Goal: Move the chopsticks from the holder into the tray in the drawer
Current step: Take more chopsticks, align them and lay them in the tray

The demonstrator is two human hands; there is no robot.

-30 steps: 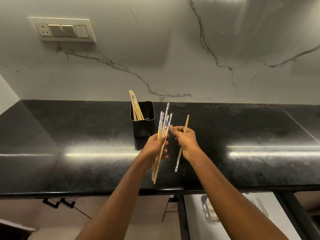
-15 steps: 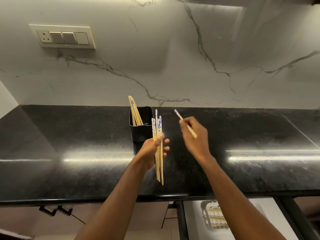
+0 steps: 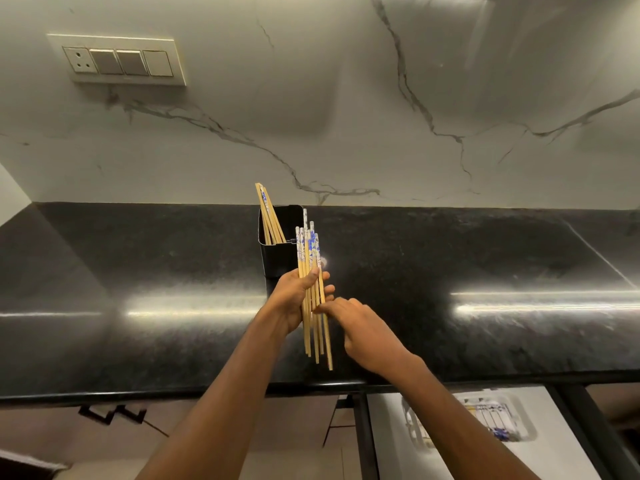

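Observation:
A black rectangular holder (image 3: pixel 280 258) stands on the dark counter and still has a few wooden chopsticks (image 3: pixel 268 216) leaning at its left side. My left hand (image 3: pixel 292 299) grips a bundle of several chopsticks (image 3: pixel 313 289) with blue and white patterned tops, held upright just right of the holder. My right hand (image 3: pixel 367 332) is beside the bundle, its fingertips touching the sticks near my left fingers. Below the counter edge, a clear tray (image 3: pixel 519 419) lies in the open white drawer (image 3: pixel 391 445) and holds some chopsticks.
The polished black counter (image 3: pixel 138 271) runs wall to wall under a marble backsplash. A switch panel (image 3: pixel 117 60) is on the wall at upper left. A black bracket (image 3: pixel 110 412) hangs below the counter's left part.
My right hand carried its single chopstick left and added it to the bundle in my left hand. The bundle is thicker now and the right hand no longer holds a stick apart.

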